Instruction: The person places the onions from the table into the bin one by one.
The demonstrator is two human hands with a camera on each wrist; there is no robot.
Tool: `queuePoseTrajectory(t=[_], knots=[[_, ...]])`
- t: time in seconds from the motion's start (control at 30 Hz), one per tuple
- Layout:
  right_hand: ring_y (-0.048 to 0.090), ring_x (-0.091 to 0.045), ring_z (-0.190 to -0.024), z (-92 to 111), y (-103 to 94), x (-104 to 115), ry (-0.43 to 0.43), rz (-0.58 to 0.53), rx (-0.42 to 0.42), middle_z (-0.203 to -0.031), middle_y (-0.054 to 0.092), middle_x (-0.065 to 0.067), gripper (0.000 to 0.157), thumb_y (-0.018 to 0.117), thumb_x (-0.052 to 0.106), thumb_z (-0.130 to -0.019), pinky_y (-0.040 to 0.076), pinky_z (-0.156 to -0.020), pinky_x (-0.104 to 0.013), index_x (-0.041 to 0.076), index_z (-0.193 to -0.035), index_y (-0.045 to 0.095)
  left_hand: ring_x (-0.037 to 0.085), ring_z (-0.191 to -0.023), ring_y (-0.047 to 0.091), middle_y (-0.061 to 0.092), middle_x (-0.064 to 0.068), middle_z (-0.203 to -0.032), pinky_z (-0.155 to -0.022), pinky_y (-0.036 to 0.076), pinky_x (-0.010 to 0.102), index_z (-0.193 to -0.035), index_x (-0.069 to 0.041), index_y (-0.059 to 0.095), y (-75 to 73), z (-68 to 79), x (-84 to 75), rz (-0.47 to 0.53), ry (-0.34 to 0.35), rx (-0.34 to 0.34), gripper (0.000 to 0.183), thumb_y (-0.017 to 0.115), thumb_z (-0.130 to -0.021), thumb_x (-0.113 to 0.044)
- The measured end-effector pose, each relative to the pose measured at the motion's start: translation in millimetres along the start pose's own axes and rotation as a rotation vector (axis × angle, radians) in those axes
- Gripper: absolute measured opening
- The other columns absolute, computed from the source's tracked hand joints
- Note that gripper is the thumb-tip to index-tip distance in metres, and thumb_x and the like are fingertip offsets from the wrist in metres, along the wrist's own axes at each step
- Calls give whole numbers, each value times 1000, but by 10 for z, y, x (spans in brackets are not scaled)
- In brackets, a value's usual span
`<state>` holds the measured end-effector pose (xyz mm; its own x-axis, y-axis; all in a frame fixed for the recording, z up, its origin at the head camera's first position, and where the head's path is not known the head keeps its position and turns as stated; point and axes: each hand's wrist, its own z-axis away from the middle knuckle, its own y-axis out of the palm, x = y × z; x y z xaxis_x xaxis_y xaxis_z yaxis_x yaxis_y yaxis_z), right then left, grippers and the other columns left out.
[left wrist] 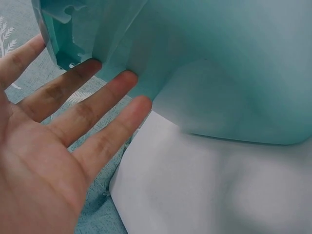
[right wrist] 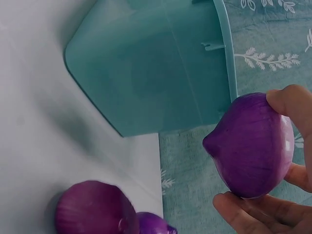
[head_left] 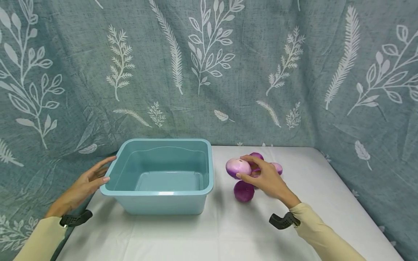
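Observation:
A purple-and-white onion (head_left: 238,168) is pinched between the thumb and fingers of my right hand (head_left: 266,177). In the right wrist view the held onion (right wrist: 253,146) shows its purple skin and pointed tip, raised beside the basin. My left hand (head_left: 86,185) is at the left rim of a teal plastic basin (head_left: 160,203), fingers extended along its side. The left wrist view shows the left hand (left wrist: 63,131) with fingers spread and fairly straight, fingertips right at the basin's outer wall (left wrist: 219,87).
A dark purple onion (head_left: 244,191) lies on the white-covered table (head_left: 215,232) below the right hand. Behind that hand are another purple onion (head_left: 257,156) and a pinkish one (head_left: 277,168), partly hidden. A green leaf-patterned cloth (head_left: 235,72) hangs behind and at both sides.

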<state>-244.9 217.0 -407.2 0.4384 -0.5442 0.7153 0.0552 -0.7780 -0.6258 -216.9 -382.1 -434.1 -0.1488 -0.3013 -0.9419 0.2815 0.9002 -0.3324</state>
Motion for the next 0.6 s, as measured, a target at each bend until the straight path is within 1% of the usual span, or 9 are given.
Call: queuePoseTrajectory(t=[0.13,0.23,0.33,0.47,0.53,0.6], knots=[[70,-15,-99,-66,44,75,0,-26,5,-127,66,4,61,84,47,-86,60,-86,-39,27,-138,62,-4,-134,39,13,12,-170,-98,50,32,-167,-30,17,7,-1,-6,16,2,0,66,47,-111,-13],[71,-14,-97,-113,76,134,1,-49,13,-129,65,4,60,83,47,-86,60,-86,-37,28,-139,62,-4,-134,40,14,12,-170,-96,51,28,-167,-30,17,9,-5,-10,26,1,0,66,47,-110,-13],[71,-15,-100,-154,101,201,-13,-66,27,-132,65,3,60,83,46,-87,60,-87,-37,27,-140,61,-3,-135,38,13,12,-170,-96,50,27,-167,-31,17,1,-8,-7,18,0,6,66,47,-111,-14],[71,-17,-105,-218,135,295,-41,-68,30,-133,65,5,60,84,45,-86,59,-88,-40,28,-139,61,3,-137,35,12,12,-170,-96,50,28,-167,-32,15,-13,-8,-2,14,-4,23,67,47,-111,-16],[71,-19,-105,-257,159,346,-64,-76,24,-133,65,5,59,84,43,-86,59,-89,-42,27,-139,62,6,-139,35,12,13,-170,-97,50,30,-167,-32,15,-15,-4,-3,12,-9,27,67,48,-111,-16],[71,-19,-105,-295,193,391,-88,-98,23,-133,65,5,59,85,41,-86,59,-89,-43,25,-138,63,8,-141,33,11,12,-171,-101,48,35,-167,-32,15,-11,3,-11,5,-14,30,67,47,-111,-16]])
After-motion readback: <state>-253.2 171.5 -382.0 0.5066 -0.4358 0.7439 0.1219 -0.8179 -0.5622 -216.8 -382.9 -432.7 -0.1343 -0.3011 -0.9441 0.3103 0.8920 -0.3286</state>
